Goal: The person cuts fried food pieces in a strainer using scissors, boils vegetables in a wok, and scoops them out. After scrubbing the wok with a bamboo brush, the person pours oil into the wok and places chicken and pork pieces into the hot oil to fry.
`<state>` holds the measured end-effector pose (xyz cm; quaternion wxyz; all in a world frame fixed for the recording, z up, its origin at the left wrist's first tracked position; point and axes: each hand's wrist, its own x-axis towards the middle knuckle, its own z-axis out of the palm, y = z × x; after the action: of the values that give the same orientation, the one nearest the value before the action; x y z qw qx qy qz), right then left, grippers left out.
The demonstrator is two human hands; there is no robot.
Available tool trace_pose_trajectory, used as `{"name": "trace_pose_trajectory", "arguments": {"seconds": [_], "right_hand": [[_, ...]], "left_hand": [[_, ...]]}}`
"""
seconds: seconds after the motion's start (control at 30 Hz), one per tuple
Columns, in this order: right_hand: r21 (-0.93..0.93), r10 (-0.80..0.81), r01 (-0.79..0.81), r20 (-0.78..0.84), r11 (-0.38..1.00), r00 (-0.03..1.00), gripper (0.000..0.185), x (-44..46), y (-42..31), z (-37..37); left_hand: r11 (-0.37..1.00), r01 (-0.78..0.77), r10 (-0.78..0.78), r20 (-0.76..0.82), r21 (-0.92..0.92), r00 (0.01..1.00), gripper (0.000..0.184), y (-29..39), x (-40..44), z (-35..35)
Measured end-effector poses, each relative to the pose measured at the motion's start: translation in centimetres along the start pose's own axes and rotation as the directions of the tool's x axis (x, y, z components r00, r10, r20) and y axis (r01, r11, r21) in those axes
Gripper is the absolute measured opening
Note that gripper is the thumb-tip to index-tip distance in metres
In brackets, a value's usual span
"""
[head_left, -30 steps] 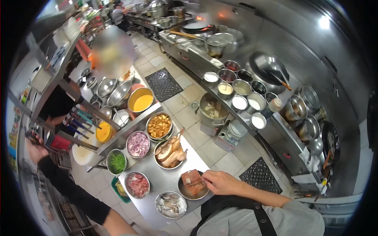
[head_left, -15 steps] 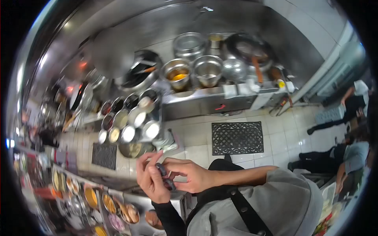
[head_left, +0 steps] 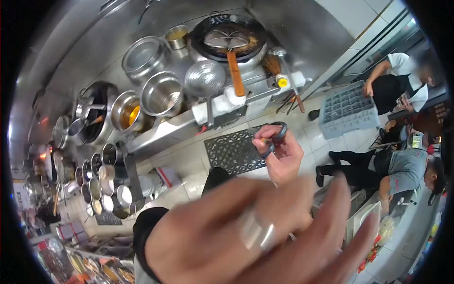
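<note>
Looped tool (head_left: 284,128) in the right hand (head_left: 284,161); left hand (head_left: 213,227) blurred, fingers spread

Smooth, dark loops curve out of the right hand, whose fingers are bent and closed on the tool; its far end is hidden. The left hand fills the foreground, a soft smear of motion with a pale, shiny band (head_left: 255,232) across it. Its fingers stand apart, with nothing visible in them.

Beyond the tool lies a dark floor mat (head_left: 231,151), cut through in a scrolling pattern, on pale, glossy tiles (head_left: 196,182). The brushed steel counter (head_left: 163,130) carries a round steel pot (head_left: 162,94), a perforated ladle (head_left: 205,78), a blackened wok (head_left: 208,28), a wooden handle (head_left: 235,73), a stiff-bristled brush (head_left: 272,64) and rumpled white cloth (head_left: 201,111). A broad steel wall (head_left: 80,61) rises behind.

To the right, one person (head_left: 390,90) grips a blue-grey crate (head_left: 350,111) of square cells; another person (head_left: 406,168), in a grey shirt, bends forward.
</note>
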<state>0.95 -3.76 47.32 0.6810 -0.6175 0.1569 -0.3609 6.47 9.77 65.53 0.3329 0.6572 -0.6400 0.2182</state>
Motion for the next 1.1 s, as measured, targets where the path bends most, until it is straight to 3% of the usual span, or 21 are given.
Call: {"name": "trace_pose_trajectory", "arguments": {"seconds": [0.07,0.1,0.13,0.17,0.2,0.23,0.27,0.3,0.33,0.4,0.47,0.5,0.53,0.6,0.63,0.67,0.7,0.73,0.8,0.9,1.1], "right_hand": [[-0.253,-0.078,0.086,0.044,0.964,0.996,0.024,2.4,1.0,-2.4],[-0.260,-0.046,0.044,-0.003,0.964,0.999,0.025,3.7,1.6,-3.1],[-0.273,-0.022,0.007,-0.052,0.962,0.998,0.027,5.1,2.3,-3.8],[-0.282,0.002,-0.034,-0.113,0.959,0.994,0.029,6.4,2.9,-4.6],[-0.304,-0.007,-0.038,-0.144,0.952,0.990,0.031,7.6,3.4,-5.4],[-0.320,-0.014,-0.044,-0.176,0.946,0.984,0.033,9.0,3.8,-5.9],[-0.335,-0.032,-0.037,-0.197,0.942,0.980,0.035,10.9,4.3,-6.2],[-0.350,-0.009,-0.070,-0.220,0.934,0.975,0.039,12.6,4.7,-6.5],[-0.386,-0.038,-0.054,-0.227,0.921,0.973,0.039,14.2,4.6,-6.3],[-0.449,-0.076,-0.043,-0.245,0.893,0.967,0.039,16.7,4.0,-5.8],[-0.482,-0.124,-0.014,-0.253,0.876,0.960,0.039,19.2,3.6,-5.6],[-0.484,-0.133,-0.013,-0.266,0.875,0.955,0.038,20.5,3.6,-5.7],[-0.487,-0.143,-0.012,-0.279,0.873,0.950,0.038,21.5,3.7,-5.9],[-0.469,-0.158,0.009,-0.278,0.883,0.947,0.035,23.8,4.1,-6.3],[-0.470,-0.159,0.011,-0.276,0.882,0.948,0.035,25.0,4.4,-6.6],[-0.471,-0.160,0.014,-0.271,0.882,0.949,0.034,26.2,4.6,-6.8],[-0.454,-0.149,0.011,-0.270,0.891,0.951,0.033,27.5,4.6,-6.6],[-0.440,-0.159,0.026,-0.267,0.898,0.950,0.033,29.0,4.7,-6.6],[-0.410,-0.175,0.057,-0.255,0.910,0.951,0.032,31.8,5.1,-6.9],[-0.415,-0.244,0.139,-0.212,0.899,0.946,0.030,36.2,5.1,-7.7],[-0.389,-0.287,0.209,-0.152,0.897,0.946,0.031,44.4,4.9,-10.9]], "left_hand": [[0.995,0.096,-0.095,0.130,-0.005,0.987,0.048,-4.5,1.8,4.7],[0.988,0.150,-0.138,0.240,-0.031,0.961,0.056,-7.5,2.2,6.9],[0.931,0.349,-0.296,0.336,-0.109,0.894,0.052,-11.0,1.8,10.5],[0.864,0.497,-0.451,0.323,-0.075,0.832,0.051,-15.5,0.2,15.8],[0.773,0.632,-0.592,0.301,-0.049,0.747,0.052,-20.0,-1.4,21.1],[0.676,0.717,-0.724,0.338,0.171,0.602,0.071,-23.7,-3.1,26.4],[0.531,0.818,-0.784,0.494,0.221,0.376,0.099,-27.0,-3.9,30.5],[0.481,0.853,-0.791,0.520,0.205,0.321,0.118,-30.6,-7.0,36.7],[0.449,0.853,-0.807,0.532,0.267,0.258,0.122,-31.8,-7.2,38.3],[0.300,0.941,-0.800,0.579,0.157,0.158,0.116,-34.6,-8.9,41.0],[0.424,0.752,-0.904,0.293,0.505,0.312,0.099,-37.0,-11.5,43.8],[0.384,0.761,-0.923,0.205,0.522,0.325,0.085,-38.2,-10.8,41.7],[0.424,0.735,-0.903,0.192,0.529,0.383,0.079,-39.4,-10.0,38.4],[0.440,0.788,-0.881,0.379,0.430,0.284,0.084,-41.7,-6.3,30.7],[0.515,0.764,-0.839,0.410,0.390,0.357,0.080,-43.5,-6.3,28.8],[0.542,0.764,-0.805,0.476,0.349,0.354,0.074,-44.8,-5.7,26.5],[0.614,0.758,-0.755,0.444,0.219,0.483,0.070,-46.8,-7.2,25.6],[0.514,0.856,-0.764,0.488,0.064,0.422,0.064,-47.0,-6.3,23.6],[0.054,0.992,-0.801,0.588,-0.116,0.113,0.061,-45.4,-3.3,20.0],[-0.202,0.929,-0.712,0.698,-0.310,0.079,0.060,-45.9,-5.6,18.7],[-0.399,0.821,-0.607,0.789,-0.408,0.097,0.062,-45.9,-7.3,20.2]]}}
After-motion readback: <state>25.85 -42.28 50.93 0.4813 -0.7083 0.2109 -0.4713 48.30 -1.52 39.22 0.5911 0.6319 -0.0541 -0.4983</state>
